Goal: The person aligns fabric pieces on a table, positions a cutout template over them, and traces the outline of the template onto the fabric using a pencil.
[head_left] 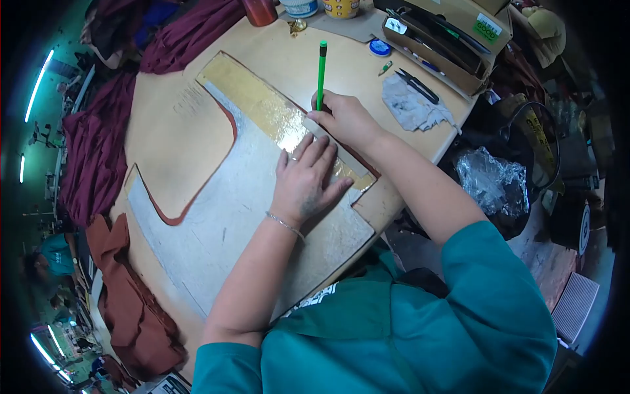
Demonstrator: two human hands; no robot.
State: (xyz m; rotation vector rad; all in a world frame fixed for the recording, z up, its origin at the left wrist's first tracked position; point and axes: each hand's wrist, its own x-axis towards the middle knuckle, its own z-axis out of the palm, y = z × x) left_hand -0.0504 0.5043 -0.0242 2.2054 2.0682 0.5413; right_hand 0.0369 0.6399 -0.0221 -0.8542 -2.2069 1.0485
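My right hand grips a green pencil, held nearly upright at the far edge of a large pattern template. The template is grey with a shiny yellow taped band along its far side. My left hand lies flat on it, fingers spread, pressing near a narrow pale strip by that edge. Reddish-brown fabric peeks out beneath the template's curved cutout. The pencil's tip is hidden behind my right hand's fingers.
Thread snips rest on a grey rag at the right. Beyond are a blue-lidded tin and a cardboard box of tools. Maroon cloth and folded brown cloth lie along the left edge.
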